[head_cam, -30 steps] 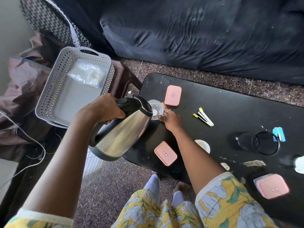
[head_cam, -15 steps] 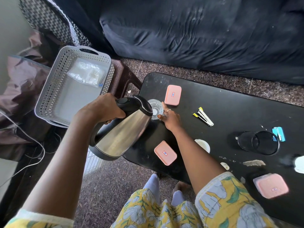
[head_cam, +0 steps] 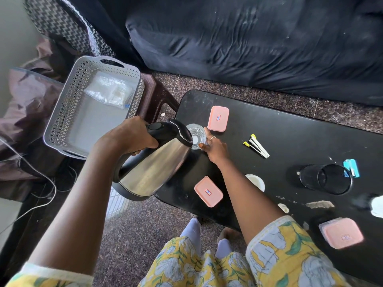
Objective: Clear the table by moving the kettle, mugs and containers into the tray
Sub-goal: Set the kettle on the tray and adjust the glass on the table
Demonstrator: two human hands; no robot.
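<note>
Steel kettle — tilted (spout table-ward)

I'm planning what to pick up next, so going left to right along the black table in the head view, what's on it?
Clear glass → pink container → stapler → black mesh cup → blue item.

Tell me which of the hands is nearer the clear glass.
Right. The right hand has its fingertips against the clear glass on its right side. The left hand grips the kettle handle, left of the glass.
</note>
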